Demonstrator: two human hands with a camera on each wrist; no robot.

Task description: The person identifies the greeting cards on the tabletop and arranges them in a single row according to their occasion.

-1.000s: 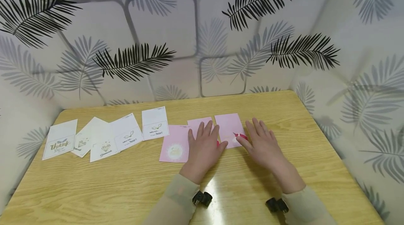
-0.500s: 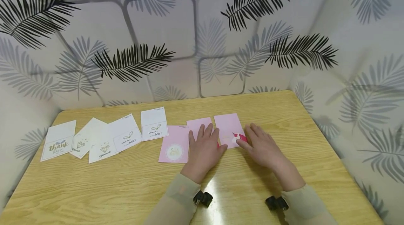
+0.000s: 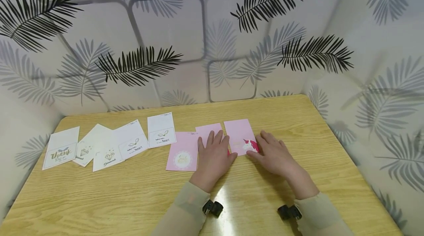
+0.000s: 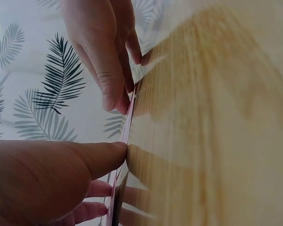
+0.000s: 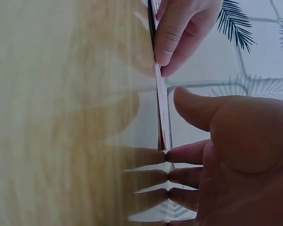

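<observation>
My left hand (image 3: 216, 158) lies with its fingers spread over the middle pink card (image 3: 208, 129), hiding most of it. Its thumb tip reaches the card's edge in the left wrist view. My right hand (image 3: 275, 155) is beside another pink card (image 3: 236, 131), printed with a white unicorn with a red mane. In the right wrist view, that hand's fingertips (image 5: 179, 153) touch the table by the card's edge, while its thumb (image 5: 191, 106) is raised off the surface. A third pink card (image 3: 177, 145) with a round white badge lies left of my left hand.
Several white cards lie on the left of the wooden table (image 3: 132, 199): a "Thank you" card (image 3: 63, 144), overlapping diamond cards (image 3: 107, 155) and winged heart cards (image 3: 162, 129). A leaf-patterned backdrop (image 3: 185, 77) rises behind and at the sides.
My right hand's fingers have drawn back slightly toward me, and more of the unicorn print shows. My left hand stays in place over the middle pink card.
</observation>
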